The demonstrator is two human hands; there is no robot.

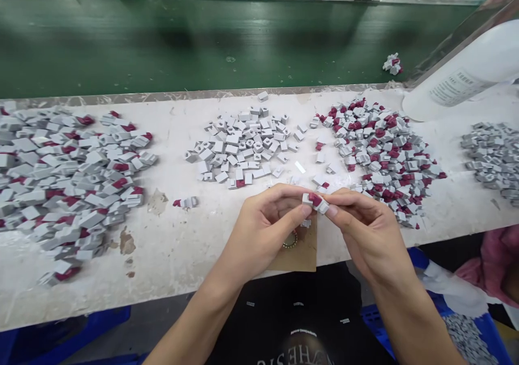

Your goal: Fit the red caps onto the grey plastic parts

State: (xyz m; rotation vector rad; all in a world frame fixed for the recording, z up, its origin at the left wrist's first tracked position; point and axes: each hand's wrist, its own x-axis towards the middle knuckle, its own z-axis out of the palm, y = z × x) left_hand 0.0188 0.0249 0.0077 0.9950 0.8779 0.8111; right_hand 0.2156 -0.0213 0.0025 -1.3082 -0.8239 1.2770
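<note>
A small grey and maroon plastic piece is pinched between my two hands above the near edge of the table. My left hand grips its left end between thumb and fingers. The fingertips of my right hand close on its right end. Under my hands lies a brown board, with a round, gold-rimmed item partly hidden by my left hand. Just beyond my hands is a heap of plain grey blocks. To its right spreads a pile of grey and maroon pieces.
A large pile of grey and maroon blocks covers the left of the table. Smaller grey parts lie far right, near a white bottle. A green conveyor belt runs behind, carrying a small clump. Blue crates sit below.
</note>
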